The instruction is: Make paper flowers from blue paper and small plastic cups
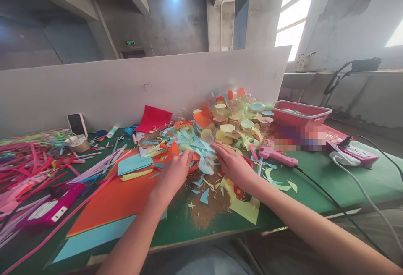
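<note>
My left hand (pixel 175 169) is at the near left side of a heap of light blue paper scraps (pixel 189 136), with its fingers curled. Whatever lies within those fingers is hidden. Opposite it, my right hand (pixel 234 166) is stretched out flat, with its fingertips against the right side of the scraps. Between the hands hangs a curled light blue paper piece (pixel 205 165). Orange paper (pixel 172 151) lies beside my left hand. A yellow paper sheet (pixel 244 208) with cut-out edges lies under my right wrist, and a red object beneath that arm is mostly hidden.
Clear plastic cups with coloured paper discs (pixel 236 117) are piled behind my hands. A pink glue gun (pixel 278 156) with a black cord lies right, near a power strip (pixel 355 155) and a pink basket (pixel 302 113). Orange sheets (pixel 103 203) and pink strips (pixel 34 153) cover the left.
</note>
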`<state>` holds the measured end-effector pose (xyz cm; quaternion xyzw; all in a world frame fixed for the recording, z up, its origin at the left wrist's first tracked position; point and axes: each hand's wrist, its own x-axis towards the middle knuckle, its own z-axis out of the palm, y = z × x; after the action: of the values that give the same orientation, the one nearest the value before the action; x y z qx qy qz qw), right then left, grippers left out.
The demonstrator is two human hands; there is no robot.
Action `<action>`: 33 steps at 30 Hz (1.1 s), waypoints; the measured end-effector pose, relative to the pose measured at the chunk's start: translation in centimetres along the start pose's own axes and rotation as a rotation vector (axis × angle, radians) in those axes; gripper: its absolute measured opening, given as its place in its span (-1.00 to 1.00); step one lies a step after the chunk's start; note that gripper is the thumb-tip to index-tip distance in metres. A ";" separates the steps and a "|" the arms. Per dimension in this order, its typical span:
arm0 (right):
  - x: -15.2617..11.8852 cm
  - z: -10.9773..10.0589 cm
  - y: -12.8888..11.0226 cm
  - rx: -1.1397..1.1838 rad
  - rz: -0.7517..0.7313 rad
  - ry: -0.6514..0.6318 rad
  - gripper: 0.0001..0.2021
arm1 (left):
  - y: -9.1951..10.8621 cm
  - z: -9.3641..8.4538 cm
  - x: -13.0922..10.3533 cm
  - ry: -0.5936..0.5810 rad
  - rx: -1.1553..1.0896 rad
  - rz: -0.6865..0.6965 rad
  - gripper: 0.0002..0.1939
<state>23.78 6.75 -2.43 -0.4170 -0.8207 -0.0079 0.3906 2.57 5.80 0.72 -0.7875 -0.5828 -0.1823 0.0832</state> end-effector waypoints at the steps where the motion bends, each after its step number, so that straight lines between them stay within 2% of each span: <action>1: 0.0 -0.1 0.0 0.005 0.007 -0.002 -0.60 | 0.0 0.0 0.0 0.028 -0.025 0.021 -0.68; 6: 0.0 -0.4 -0.3 0.056 0.096 -0.007 -0.61 | -0.1 0.1 0.2 0.163 -0.167 0.141 -0.83; 10: -0.1 -0.6 -0.5 0.091 0.216 -0.030 -0.62 | -0.1 0.4 0.3 0.188 -0.280 0.164 -0.84; 16: 0.0 -0.8 -0.6 0.184 0.287 -0.034 -0.62 | 0.2 1.0 0.3 0.136 -0.402 0.092 -0.78; 22: -0.1 -0.5 -0.2 0.222 0.299 -0.007 -0.61 | 0.7 1.9 -0.1 -0.072 -0.487 0.042 -0.65; 33: -0.3 -0.4 -0.3 0.257 0.303 0.019 -0.57 | 2.3 2.8 0.0 -0.015 -0.472 0.043 -0.71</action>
<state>23.87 6.23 -2.24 -0.4825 -0.7391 0.1518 0.4448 5.33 6.06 -1.66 -0.7987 -0.5079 -0.3058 -0.1036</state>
